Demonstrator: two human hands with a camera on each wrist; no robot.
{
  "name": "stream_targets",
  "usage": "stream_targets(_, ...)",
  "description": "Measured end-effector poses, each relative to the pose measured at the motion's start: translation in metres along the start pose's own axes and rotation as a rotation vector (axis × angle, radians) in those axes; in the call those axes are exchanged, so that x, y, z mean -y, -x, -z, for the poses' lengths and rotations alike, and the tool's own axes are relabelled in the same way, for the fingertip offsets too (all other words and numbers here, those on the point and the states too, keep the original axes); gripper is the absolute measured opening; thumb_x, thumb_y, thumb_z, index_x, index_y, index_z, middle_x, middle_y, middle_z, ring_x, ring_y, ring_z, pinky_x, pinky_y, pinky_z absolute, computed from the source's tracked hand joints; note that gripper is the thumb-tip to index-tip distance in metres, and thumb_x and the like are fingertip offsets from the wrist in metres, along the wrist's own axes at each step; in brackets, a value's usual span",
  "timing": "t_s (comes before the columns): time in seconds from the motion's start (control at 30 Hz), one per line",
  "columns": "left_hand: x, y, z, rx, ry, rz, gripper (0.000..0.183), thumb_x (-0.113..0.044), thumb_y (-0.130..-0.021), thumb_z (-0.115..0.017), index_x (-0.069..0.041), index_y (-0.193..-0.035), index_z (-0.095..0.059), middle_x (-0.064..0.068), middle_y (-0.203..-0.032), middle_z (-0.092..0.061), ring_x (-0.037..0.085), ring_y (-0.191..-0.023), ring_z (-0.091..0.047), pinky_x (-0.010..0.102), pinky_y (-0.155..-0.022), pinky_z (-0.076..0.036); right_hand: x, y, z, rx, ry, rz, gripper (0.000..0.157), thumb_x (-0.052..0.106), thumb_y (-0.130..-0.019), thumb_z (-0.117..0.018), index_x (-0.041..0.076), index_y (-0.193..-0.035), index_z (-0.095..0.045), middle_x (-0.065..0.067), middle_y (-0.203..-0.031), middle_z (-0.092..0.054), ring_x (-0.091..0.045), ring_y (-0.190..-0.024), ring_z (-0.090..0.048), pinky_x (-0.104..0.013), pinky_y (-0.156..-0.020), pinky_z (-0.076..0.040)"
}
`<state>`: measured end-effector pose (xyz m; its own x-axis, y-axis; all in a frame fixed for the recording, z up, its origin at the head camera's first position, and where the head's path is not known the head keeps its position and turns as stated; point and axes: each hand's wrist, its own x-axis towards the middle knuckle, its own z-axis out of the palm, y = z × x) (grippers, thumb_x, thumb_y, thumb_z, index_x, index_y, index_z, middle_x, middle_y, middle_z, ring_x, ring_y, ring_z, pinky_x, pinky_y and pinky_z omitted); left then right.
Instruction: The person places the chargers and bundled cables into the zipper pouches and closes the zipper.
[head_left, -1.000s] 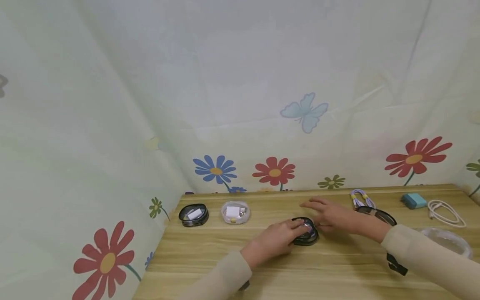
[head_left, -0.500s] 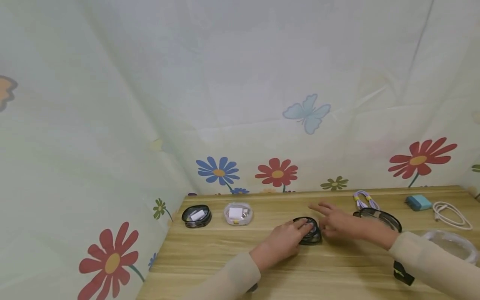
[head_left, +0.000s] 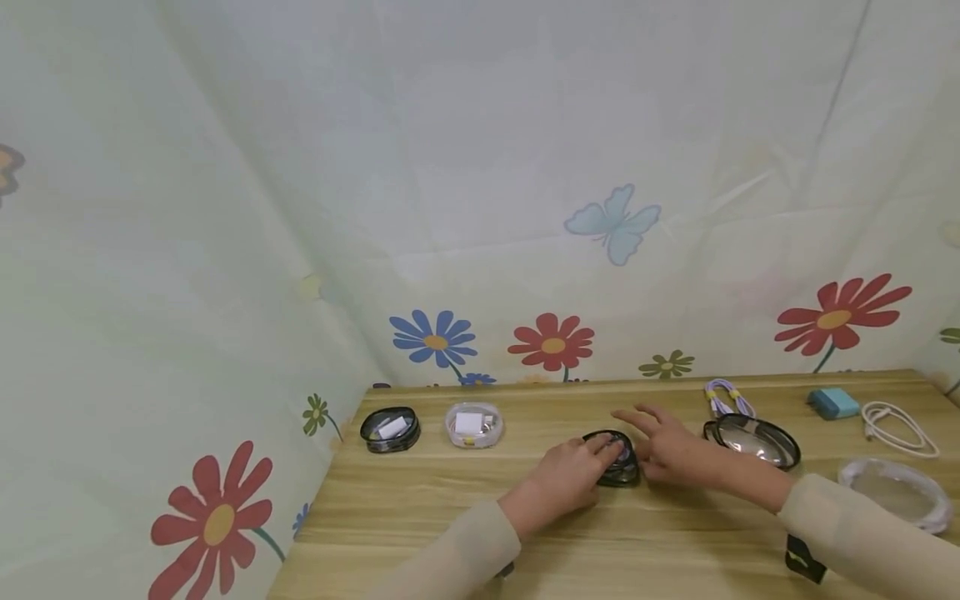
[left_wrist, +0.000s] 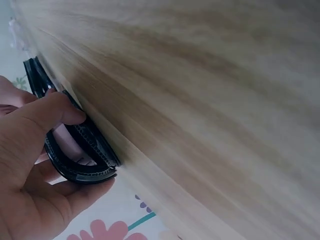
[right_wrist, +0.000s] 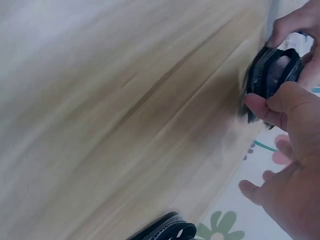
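Note:
A small clear zip pouch with black edging (head_left: 621, 472) stands on the wooden table in the head view, with something pale inside. My left hand (head_left: 564, 477) holds it from the left, fingers over its top. In the left wrist view, the thumb (left_wrist: 75, 116) lies on its near rim and the other fingers wrap behind it. From the right, my right hand (head_left: 678, 450) reaches its zipped edge. In the right wrist view, the thumb and a finger pinch the zipped edge of the pouch (right_wrist: 258, 75), while the other fingers are spread off it.
At the left stand a black-edged pouch (head_left: 390, 431) and a white-edged pouch (head_left: 474, 426), both with white chargers. At the right lie a purple cable (head_left: 729, 398), another black-edged pouch (head_left: 759, 442), a blue charger (head_left: 834, 404), a white cable (head_left: 900, 429) and a white-edged pouch (head_left: 896, 492).
My right hand has come slightly lower at the pouch's right edge. The left hand keeps its hold. More of the black-edged pouch beyond my right forearm shows now.

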<state>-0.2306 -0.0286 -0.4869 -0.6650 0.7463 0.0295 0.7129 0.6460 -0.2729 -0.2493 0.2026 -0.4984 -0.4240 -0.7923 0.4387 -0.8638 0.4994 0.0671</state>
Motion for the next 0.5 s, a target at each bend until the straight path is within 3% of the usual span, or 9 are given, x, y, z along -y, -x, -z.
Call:
stream_targets(0.17, 0.002, -0.001, -0.002, -0.028, -0.093, -0.035, 0.076, -0.044, -0.09, -0.075, -0.023, -0.155, -0.044, -0.002, -0.152, -0.05, 0.021, -0.116, -0.064, 0.028, -0.09, -0.056, 0.006, 0.0, 0.005, 0.026, -0.058, -0.024, 0.023, 0.009, -0.078, -0.077, 0.026, -0.068, -0.065, -0.028, -0.138, -0.054, -0.048, -0.124, -0.05, -0.065, -0.097, -0.039)
stream_targets(0.27, 0.006, -0.001, -0.004, -0.047, -0.156, -0.08, 0.075, -0.045, -0.093, -0.071, -0.02, -0.157, -0.041, 0.0, -0.153, -0.049, 0.021, -0.119, -0.061, 0.03, -0.097, -0.052, 0.003, 0.0, 0.004, 0.042, -0.053, -0.076, 0.019, 0.01, -0.082, -0.076, 0.022, -0.071, -0.067, -0.03, -0.134, -0.057, -0.046, -0.127, -0.049, -0.066, -0.1, -0.038)
stream_targets(0.5, 0.014, 0.002, 0.002, -0.089, -0.142, -0.171, 0.068, -0.051, -0.096, -0.066, -0.016, -0.152, -0.047, 0.002, -0.145, -0.053, 0.022, -0.122, -0.054, 0.032, -0.105, -0.045, -0.003, -0.004, 0.004, 0.058, -0.047, -0.224, 0.013, 0.008, -0.086, -0.073, 0.018, -0.08, -0.073, -0.032, -0.133, -0.056, -0.053, -0.116, -0.053, -0.065, -0.092, -0.047)
